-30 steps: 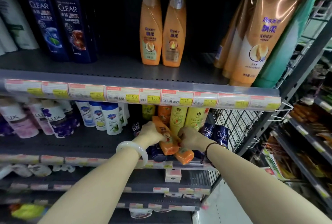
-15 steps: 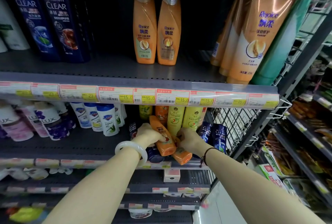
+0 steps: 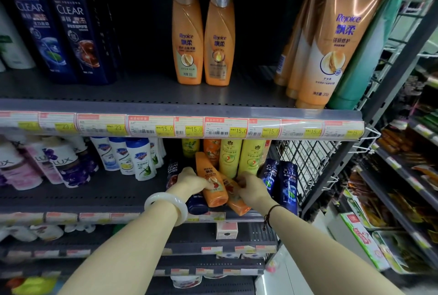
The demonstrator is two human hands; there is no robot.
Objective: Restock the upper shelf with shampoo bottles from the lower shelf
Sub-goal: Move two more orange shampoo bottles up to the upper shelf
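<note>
Both hands were on the lower shelf (image 3: 78,200). L hand (image 3: 190,179) fingers curled round an orange bottle (image 3: 209,182), tilted. R hand (image 3: 252,187) fingers closed on a second bottle (image 3: 235,200) just beside. Upper shelf (image 3: 142,93) above fingertips.

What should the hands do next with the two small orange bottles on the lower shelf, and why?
Probably lift both bottles out and up. The left hand already grips one small orange bottle, the right hand the other, both tilted at the lower shelf edge. The upper shelf has bare space beside the two standing orange bottles.
</note>
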